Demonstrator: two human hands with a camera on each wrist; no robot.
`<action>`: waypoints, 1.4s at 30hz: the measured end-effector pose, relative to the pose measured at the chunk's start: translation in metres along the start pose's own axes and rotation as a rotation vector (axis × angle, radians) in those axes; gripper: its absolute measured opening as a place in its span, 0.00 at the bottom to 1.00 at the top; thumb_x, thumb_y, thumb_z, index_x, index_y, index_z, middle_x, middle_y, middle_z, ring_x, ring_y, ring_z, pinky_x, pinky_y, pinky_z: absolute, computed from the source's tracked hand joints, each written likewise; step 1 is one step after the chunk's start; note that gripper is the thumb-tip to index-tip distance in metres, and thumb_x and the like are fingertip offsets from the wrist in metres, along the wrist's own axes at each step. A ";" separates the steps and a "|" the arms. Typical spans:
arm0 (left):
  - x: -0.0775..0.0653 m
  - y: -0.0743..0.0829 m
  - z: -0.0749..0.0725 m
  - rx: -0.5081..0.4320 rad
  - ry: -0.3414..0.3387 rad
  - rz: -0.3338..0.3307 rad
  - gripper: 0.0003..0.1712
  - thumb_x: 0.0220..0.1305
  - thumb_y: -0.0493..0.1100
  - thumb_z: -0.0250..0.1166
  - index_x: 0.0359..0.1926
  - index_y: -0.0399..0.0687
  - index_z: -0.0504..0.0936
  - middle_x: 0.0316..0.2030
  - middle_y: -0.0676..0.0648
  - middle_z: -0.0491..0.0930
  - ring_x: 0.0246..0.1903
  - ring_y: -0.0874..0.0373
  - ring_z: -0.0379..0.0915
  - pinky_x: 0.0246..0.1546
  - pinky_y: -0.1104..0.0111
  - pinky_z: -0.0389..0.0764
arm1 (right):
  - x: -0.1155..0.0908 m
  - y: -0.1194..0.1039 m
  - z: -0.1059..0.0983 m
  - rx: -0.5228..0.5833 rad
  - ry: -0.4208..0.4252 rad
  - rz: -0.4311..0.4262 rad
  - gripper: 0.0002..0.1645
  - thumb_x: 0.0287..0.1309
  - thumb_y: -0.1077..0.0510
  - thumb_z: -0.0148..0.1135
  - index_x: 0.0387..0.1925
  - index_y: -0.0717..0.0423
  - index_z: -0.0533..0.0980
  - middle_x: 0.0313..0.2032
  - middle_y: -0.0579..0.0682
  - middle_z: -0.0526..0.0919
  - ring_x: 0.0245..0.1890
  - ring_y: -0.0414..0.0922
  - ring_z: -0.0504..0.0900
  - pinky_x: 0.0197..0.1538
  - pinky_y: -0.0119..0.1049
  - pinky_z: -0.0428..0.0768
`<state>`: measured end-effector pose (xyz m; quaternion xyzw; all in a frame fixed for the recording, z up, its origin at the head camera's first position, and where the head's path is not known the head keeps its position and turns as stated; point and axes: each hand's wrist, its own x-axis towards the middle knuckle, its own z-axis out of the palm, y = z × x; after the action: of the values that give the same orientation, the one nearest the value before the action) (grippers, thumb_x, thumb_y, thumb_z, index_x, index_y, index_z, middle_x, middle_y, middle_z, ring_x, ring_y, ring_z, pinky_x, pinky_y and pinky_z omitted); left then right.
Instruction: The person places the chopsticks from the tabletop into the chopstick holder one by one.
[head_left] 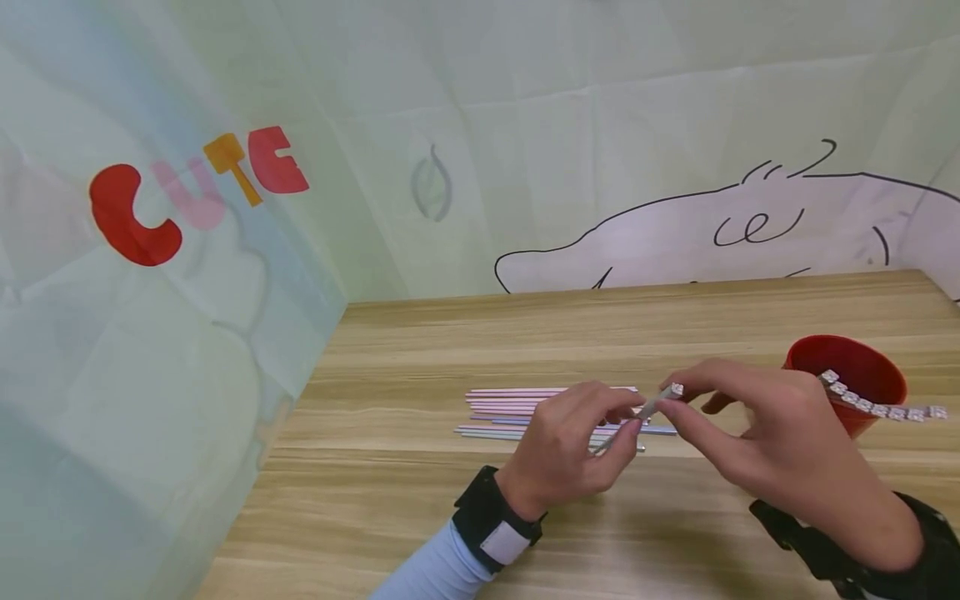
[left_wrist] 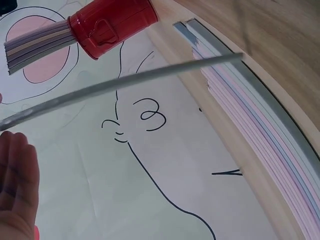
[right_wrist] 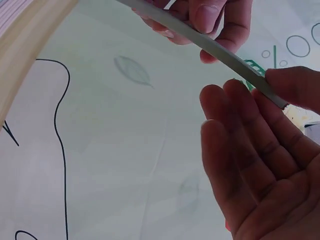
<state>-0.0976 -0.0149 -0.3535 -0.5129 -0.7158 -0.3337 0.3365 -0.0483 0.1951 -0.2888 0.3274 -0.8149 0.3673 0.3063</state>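
Note:
A slim pale green pencil-like stick [head_left: 655, 404] with a sparkling, gem-like tip is held slanted above the table. My left hand [head_left: 566, 442] pinches it between thumb and fingers partway along. Near the gem end, my right hand [head_left: 780, 433] grips it between thumb and fingers; the right wrist view shows that thumb lying on the stick [right_wrist: 220, 52]. In the left wrist view the stick's [left_wrist: 125, 82] long free part crosses in front of the backdrop. Behind and below my left hand lie several similar pastel sticks [head_left: 510, 407], side by side in pink, blue and green.
A red bucket [head_left: 843, 340] stands beyond my right hand, partly covered by it. Several gem-tipped sticks [head_left: 870, 406] lean out over its rim toward the right. The wooden table [head_left: 420, 350] meets a printed cloth backdrop [head_left: 420, 100] at its far and left edges.

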 end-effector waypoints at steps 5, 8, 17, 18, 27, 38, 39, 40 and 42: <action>-0.001 0.000 0.000 0.015 -0.016 -0.016 0.11 0.64 0.37 0.64 0.46 0.39 0.81 0.32 0.51 0.82 0.32 0.66 0.80 0.42 0.82 0.74 | 0.000 -0.003 -0.002 -0.010 0.040 0.028 0.26 0.65 0.35 0.60 0.36 0.52 0.86 0.30 0.43 0.87 0.26 0.31 0.81 0.28 0.20 0.74; -0.002 0.001 0.000 0.018 -0.027 -0.032 0.10 0.64 0.36 0.63 0.46 0.39 0.82 0.32 0.52 0.81 0.32 0.66 0.80 0.42 0.83 0.74 | 0.000 -0.004 -0.005 -0.033 0.065 0.033 0.27 0.65 0.34 0.60 0.36 0.53 0.86 0.29 0.43 0.86 0.24 0.29 0.77 0.22 0.21 0.66; -0.004 -0.001 0.002 0.070 -0.064 -0.076 0.10 0.64 0.37 0.63 0.46 0.41 0.82 0.33 0.52 0.82 0.32 0.65 0.79 0.41 0.83 0.74 | 0.000 -0.004 -0.015 -0.051 0.181 0.012 0.28 0.63 0.37 0.64 0.38 0.60 0.87 0.30 0.48 0.87 0.24 0.28 0.75 0.30 0.19 0.71; -0.005 -0.001 0.002 0.077 -0.073 -0.083 0.10 0.64 0.38 0.63 0.46 0.41 0.83 0.34 0.52 0.83 0.32 0.65 0.79 0.41 0.83 0.74 | 0.000 -0.005 -0.015 -0.063 0.186 0.022 0.28 0.63 0.37 0.64 0.38 0.60 0.87 0.31 0.49 0.87 0.27 0.28 0.76 0.32 0.18 0.72; -0.010 -0.003 0.006 0.134 -0.178 -0.160 0.09 0.65 0.39 0.63 0.45 0.45 0.84 0.36 0.53 0.84 0.34 0.67 0.78 0.39 0.81 0.75 | 0.000 -0.001 -0.021 -0.043 0.300 -0.015 0.16 0.60 0.54 0.72 0.40 0.66 0.86 0.35 0.57 0.87 0.34 0.33 0.82 0.43 0.18 0.75; -0.019 -0.009 0.009 0.240 -0.331 -0.242 0.06 0.61 0.39 0.64 0.39 0.49 0.85 0.30 0.55 0.80 0.28 0.64 0.75 0.27 0.74 0.75 | -0.004 0.007 -0.023 0.012 0.482 -0.018 0.14 0.55 0.68 0.72 0.44 0.70 0.84 0.36 0.63 0.86 0.35 0.39 0.80 0.41 0.18 0.73; -0.020 -0.009 0.010 0.262 -0.347 -0.243 0.06 0.61 0.40 0.64 0.39 0.50 0.85 0.30 0.56 0.80 0.28 0.64 0.75 0.27 0.74 0.75 | -0.006 0.007 -0.025 -0.041 0.463 0.020 0.15 0.55 0.68 0.72 0.46 0.68 0.85 0.38 0.63 0.86 0.36 0.39 0.80 0.44 0.18 0.73; -0.021 -0.010 0.010 0.278 -0.363 -0.245 0.06 0.61 0.40 0.64 0.39 0.50 0.85 0.29 0.56 0.80 0.28 0.64 0.75 0.27 0.74 0.74 | -0.008 0.006 -0.028 -0.098 0.441 0.058 0.16 0.56 0.67 0.72 0.48 0.65 0.85 0.39 0.63 0.86 0.38 0.40 0.80 0.47 0.18 0.74; -0.021 -0.011 0.011 0.307 -0.393 -0.248 0.06 0.61 0.40 0.65 0.39 0.51 0.86 0.29 0.57 0.80 0.27 0.64 0.74 0.25 0.73 0.73 | -0.010 0.004 -0.032 -0.198 0.397 0.118 0.18 0.57 0.67 0.71 0.51 0.62 0.84 0.42 0.61 0.86 0.40 0.40 0.80 0.51 0.19 0.72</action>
<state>-0.1039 -0.0193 -0.3787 -0.4194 -0.8668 -0.1540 0.2215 -0.0370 0.2255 -0.2803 0.1690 -0.7884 0.3601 0.4692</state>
